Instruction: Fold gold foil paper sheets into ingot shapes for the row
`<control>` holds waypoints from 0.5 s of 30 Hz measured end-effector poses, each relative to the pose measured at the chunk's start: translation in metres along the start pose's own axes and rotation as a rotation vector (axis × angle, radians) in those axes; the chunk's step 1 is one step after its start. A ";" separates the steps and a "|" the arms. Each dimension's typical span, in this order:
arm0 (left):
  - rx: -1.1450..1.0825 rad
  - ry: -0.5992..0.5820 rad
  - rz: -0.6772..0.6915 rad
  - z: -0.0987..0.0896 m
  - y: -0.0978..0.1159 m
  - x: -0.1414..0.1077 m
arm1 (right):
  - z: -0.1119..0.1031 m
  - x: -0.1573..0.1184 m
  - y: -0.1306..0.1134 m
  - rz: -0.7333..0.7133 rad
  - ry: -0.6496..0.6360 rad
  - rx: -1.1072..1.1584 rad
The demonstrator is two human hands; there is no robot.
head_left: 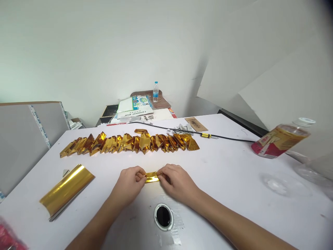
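A small, narrow strip of shiny gold foil paper (pixel 152 177) is held just above or on the white tabletop (pixel 221 208), between a long row of folded gold foil pieces (pixel 127 143) and a round, silver-rimmed hole (pixel 171 217). Its left end is pinched between thumb and fingers by the left hand (pixel 131 181), its right end likewise by the right hand (pixel 179 182); in both grips the fingers are drawn in on the foil. At the right, a large clear plastic jar with a white lid (pixel 281 140) is wrapped in a red-and-yellow label, by which its contents are hidden. A small clear bottle with a blue cap (pixel 155 93) is seen upright at the back; its fill cannot be told. Only darkness is shown inside the black box (pixel 110 110) nearby.
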State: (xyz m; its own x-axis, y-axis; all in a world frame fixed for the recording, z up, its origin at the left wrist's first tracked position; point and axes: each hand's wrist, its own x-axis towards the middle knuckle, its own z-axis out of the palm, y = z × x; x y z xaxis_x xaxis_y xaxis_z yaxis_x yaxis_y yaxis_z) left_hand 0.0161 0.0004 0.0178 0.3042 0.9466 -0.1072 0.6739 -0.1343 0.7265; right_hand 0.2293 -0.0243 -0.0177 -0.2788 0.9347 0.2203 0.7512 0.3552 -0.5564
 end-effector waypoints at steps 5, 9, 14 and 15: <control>0.199 0.072 0.084 0.005 -0.002 0.004 | 0.002 -0.002 0.005 -0.205 0.140 -0.271; 0.224 0.101 0.212 0.008 -0.012 0.006 | -0.001 0.001 0.007 -0.546 0.075 -0.334; 0.473 0.147 0.487 0.017 -0.027 -0.007 | 0.004 -0.003 0.007 -0.518 0.063 -0.298; 0.561 0.155 0.547 0.020 -0.030 -0.012 | 0.004 -0.006 0.007 -0.486 0.064 -0.257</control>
State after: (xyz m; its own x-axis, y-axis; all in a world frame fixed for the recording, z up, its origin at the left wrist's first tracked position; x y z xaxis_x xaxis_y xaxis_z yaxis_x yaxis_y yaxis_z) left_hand 0.0057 -0.0132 -0.0156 0.6200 0.7284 0.2916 0.7070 -0.6798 0.1947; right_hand 0.2342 -0.0275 -0.0266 -0.5988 0.6582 0.4562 0.6689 0.7243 -0.1670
